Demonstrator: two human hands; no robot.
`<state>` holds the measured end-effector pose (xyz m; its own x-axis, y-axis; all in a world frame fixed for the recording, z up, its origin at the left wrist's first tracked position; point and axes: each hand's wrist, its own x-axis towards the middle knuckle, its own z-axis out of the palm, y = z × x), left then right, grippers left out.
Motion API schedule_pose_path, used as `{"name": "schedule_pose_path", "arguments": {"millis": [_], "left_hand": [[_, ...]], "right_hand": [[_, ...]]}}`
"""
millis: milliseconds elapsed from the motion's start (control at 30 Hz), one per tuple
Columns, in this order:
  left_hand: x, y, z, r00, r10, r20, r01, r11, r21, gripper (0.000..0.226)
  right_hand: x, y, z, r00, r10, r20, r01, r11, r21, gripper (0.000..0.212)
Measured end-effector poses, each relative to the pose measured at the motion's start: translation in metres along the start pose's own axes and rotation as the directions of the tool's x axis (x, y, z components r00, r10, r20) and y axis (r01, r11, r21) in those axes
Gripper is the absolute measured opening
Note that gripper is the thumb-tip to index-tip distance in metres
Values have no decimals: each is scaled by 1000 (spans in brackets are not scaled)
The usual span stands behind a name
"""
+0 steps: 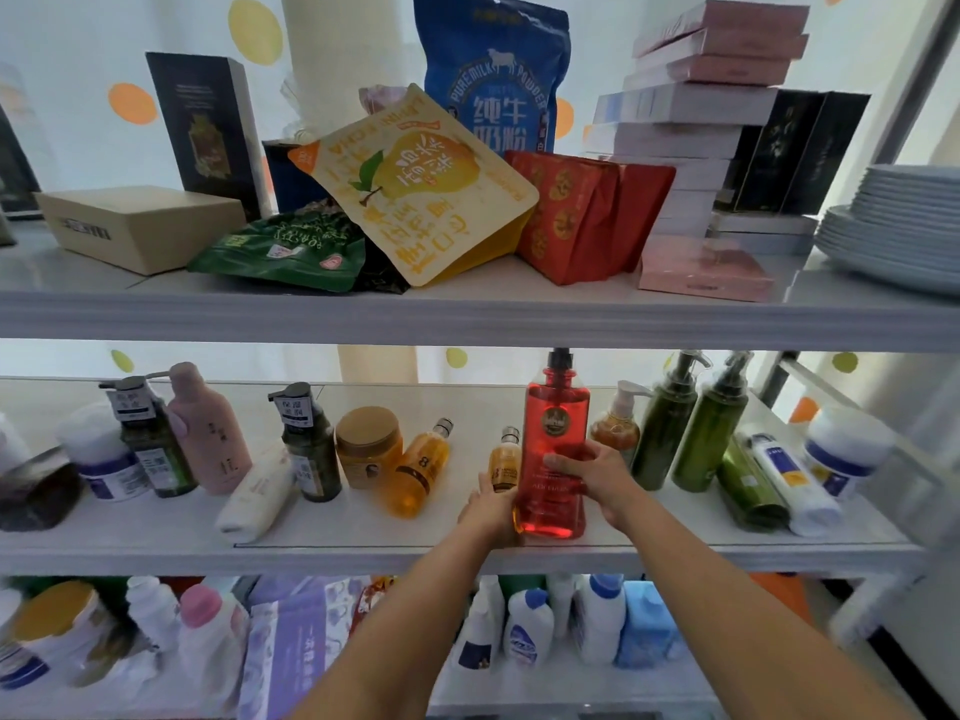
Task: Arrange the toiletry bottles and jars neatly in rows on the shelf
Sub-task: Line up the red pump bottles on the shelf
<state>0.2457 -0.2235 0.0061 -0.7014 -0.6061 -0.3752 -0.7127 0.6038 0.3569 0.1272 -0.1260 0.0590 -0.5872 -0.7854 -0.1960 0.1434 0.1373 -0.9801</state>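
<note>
A tall red pump bottle (555, 423) stands upright near the front of the middle shelf (363, 550). My left hand (488, 506) grips its lower left side and my right hand (592, 472) wraps its right side. A small amber bottle (505, 459) stands just behind my left hand. An orange bottle (418, 472) lies tilted on its side to the left, next to a brown-lidded jar (369, 444). Two upright green pump bottles (691, 428) stand to the right, with an amber pump bottle (615, 428) behind my right hand.
A pink bottle (208, 433), dark green pump bottles (311, 449) and a fallen white tube (257, 493) sit at left. A green bottle (748, 485) and a white tube (795, 485) lie at right beside a white jar (841, 449). Snack bags and boxes fill the upper shelf.
</note>
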Motion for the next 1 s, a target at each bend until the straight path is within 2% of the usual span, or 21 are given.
{"name": "schedule_pose_path", "arguments": {"millis": [100,200,400,533,600,667,733,767,833,933,1000], "left_hand": [[2,-1,3,986,15,-167,-7,999,48,50],[1,-4,1,963,27,-269,-7,997,76,48],[6,-26,-6,929,-16,-369,99,973,207,59],[6,-43,-21,910,3,-416,127,950,284,68],[9,-44,-26,930,-17,-368,95,976,196,69],[12,-38,-34,910,25,-414,-41,999,-28,61],[12,-29,-43,848,88,-523,-258,930,-262,46],[9,-26,-47,847,76,-525,-313,871,-379,39],[7,-23,-52,878,56,-475,-338,775,-534,40],[13,-20,-54,882,37,-469,-317,784,-534,48],[17,-18,-56,871,12,-492,-296,811,-504,43]], "right_hand": [[3,-1,-1,1000,4,1,-4,1000,30,47],[8,-3,2,1000,3,-7,-2,997,78,46],[20,-4,14,999,0,32,-3,995,103,46],[32,-1,27,999,-11,31,8,995,100,43],[34,0,34,998,-11,56,6,996,93,38],[36,3,41,996,-12,84,4,996,86,42],[41,6,46,994,-22,106,13,996,91,50],[44,7,47,994,-25,107,16,996,87,51],[49,10,48,993,-28,114,19,997,78,50],[59,14,46,991,-17,132,5,996,93,47],[65,16,45,990,-19,139,0,991,135,40]]}}
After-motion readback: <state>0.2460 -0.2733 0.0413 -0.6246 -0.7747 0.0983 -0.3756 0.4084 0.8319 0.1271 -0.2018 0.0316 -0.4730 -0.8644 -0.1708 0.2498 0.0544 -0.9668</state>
